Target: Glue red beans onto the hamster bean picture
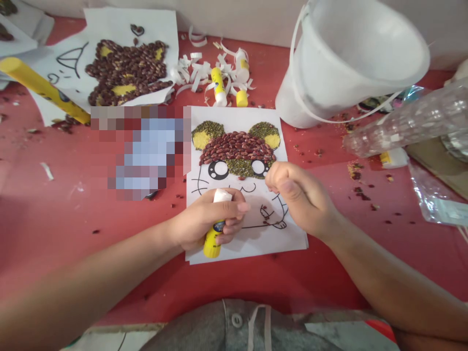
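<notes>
A red tabletop (73, 243) scattered with stray beans and crumbs carries a white paper sheet (292, 239) printed with a cartoon animal, right in front of the person. Its ears and face are partly filled with green mung beans (241, 168) and red beans (237, 148), while the lower face and body are bare line art. The left hand (208, 219) is closed around a yellow glue stick (212, 243), white end up, over the sheet's lower left. The right hand (302, 197) is curled into a loose fist on the sheet, nothing showing in it, its knuckles just beside the drawing's eye. Beyond lie a finished bean picture (124, 73), white paper curls (193, 73), a tilted white plastic bucket (347, 63) and a clear plastic bottle (405, 122)
</notes>
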Available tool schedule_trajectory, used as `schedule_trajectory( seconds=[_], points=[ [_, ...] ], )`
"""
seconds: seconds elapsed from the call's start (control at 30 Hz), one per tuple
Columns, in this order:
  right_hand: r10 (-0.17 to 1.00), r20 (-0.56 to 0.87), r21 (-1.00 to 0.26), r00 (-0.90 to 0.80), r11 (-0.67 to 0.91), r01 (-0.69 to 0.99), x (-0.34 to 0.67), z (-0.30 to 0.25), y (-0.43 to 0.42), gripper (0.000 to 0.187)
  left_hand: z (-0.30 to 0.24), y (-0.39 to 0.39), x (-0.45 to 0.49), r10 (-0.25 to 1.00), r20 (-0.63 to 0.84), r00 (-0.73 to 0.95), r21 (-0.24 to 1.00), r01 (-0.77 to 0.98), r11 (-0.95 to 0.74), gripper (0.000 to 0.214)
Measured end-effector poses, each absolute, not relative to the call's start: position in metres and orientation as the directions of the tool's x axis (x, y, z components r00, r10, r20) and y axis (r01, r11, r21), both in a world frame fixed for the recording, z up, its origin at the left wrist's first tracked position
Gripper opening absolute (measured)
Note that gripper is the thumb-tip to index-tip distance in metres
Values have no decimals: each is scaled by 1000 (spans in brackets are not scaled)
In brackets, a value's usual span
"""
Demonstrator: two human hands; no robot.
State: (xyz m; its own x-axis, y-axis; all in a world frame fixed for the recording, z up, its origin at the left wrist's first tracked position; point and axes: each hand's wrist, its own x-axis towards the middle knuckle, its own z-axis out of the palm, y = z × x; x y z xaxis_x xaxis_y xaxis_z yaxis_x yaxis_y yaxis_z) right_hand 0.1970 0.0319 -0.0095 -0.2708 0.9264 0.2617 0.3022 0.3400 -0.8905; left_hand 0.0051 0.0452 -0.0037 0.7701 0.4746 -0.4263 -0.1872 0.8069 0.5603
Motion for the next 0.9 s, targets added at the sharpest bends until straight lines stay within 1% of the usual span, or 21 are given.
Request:
schedule_trajectory(
  seconds=[0.17, 0.2, 0.33, 0.43, 0.47, 0.5, 0.57, 0.63, 0.7, 0.73, 0.77, 0.8, 0.83, 0.87, 0.9],
  points=[
    [901, 280, -810, -331, 407, 422, 190, -5, 33, 4, -6, 46, 3, 480, -407, 777, 523, -233, 820, 29],
    [901, 279, -799, -332, 410, 441, 189, -3, 33, 4, -6, 47, 3, 481, -408, 776, 520, -235, 821, 28],
    [922, 260, -802, -288, 373, 467, 189, 2, 30, 24, -7, 48, 2, 478, -414, 775, 519, -231, 823, 27],
    [944, 271, -813, -190, 330, 480, 193, 2, 31, 40, -7, 48, 2, 477, -414, 775, 523, -226, 822, 26],
    [948, 284, -808, -143, 317, 497, 194, 1, 32, 39, -7, 48, 2, 475, -416, 776, 522, -224, 823, 25],
    [948, 303, -804, -95, 308, 508, 195, -1, 34, 32, -7, 48, 2, 471, -419, 776, 520, -221, 825, 25],
    [944, 328, -815, -21, 294, 498, 197, -4, 36, 6, -7, 47, 3, 465, -427, 775, 518, -212, 829, 25],
    [950, 311, -855, 12, 274, 441, 198, -6, 36, 14, -7, 47, 3, 463, -435, 772, 516, -208, 831, 25],
    [966, 257, -888, 27, 224, 402, 199, -5, 35, 12, -7, 47, 3, 464, -434, 772, 515, -210, 831, 26],
    [973, 228, -892, 30, 196, 408, 199, -5, 34, 17, -7, 47, 3, 464, -432, 773, 515, -211, 831, 27],
    [976, 216, -890, 30, 184, 417, 200, -4, 34, 26, -7, 47, 3, 464, -431, 774, 515, -211, 831, 28],
    [974, 227, -882, 22, 196, 428, 200, -4, 33, 35, -7, 48, 3, 464, -431, 774, 515, -211, 831, 28],
    [965, 261, -862, 0, 233, 451, 201, -4, 33, 40, -7, 48, 3, 462, -431, 775, 516, -208, 831, 29],
    [953, 300, -830, -34, 279, 483, 201, -4, 33, 38, -7, 48, 3, 460, -432, 776, 517, -205, 831, 29],
    [938, 341, -795, -70, 327, 511, 202, -4, 33, 32, -8, 48, 3, 459, -433, 776, 518, -203, 831, 29]
  ],
)
